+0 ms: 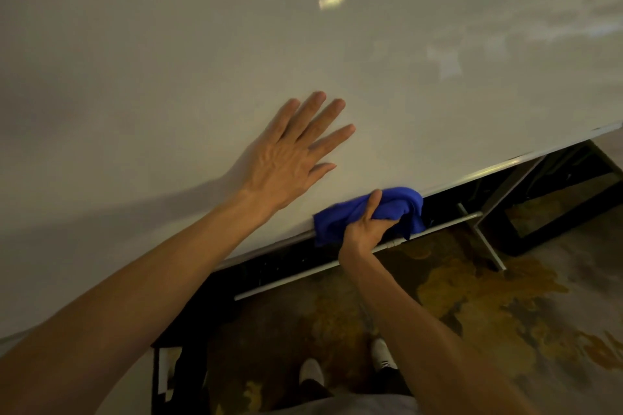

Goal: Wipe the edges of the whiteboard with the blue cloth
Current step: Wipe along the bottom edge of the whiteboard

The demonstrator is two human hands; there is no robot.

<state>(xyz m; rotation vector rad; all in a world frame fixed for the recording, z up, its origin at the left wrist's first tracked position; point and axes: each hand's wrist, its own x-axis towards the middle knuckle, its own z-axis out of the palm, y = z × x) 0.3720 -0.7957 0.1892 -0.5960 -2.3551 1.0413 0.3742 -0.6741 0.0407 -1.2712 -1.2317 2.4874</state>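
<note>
- While the right hand gripped the bunched blue cloth, its thumb lay over the top of the fabric and its fingers were curled under it, out of sight.
- The blue cloth was pressed against the lower edge of the whiteboard, folded over the rim there.
- Up and to the left of that hand, the left hand lay open and flat on the whiteboard face, fingers spread, holding nothing.
- Just below the right hand ran a pale horizontal bar of the board's stand.
- Farther below, toward the person, lay a patterned brown and gold floor, with two white shoes on it.
</note>
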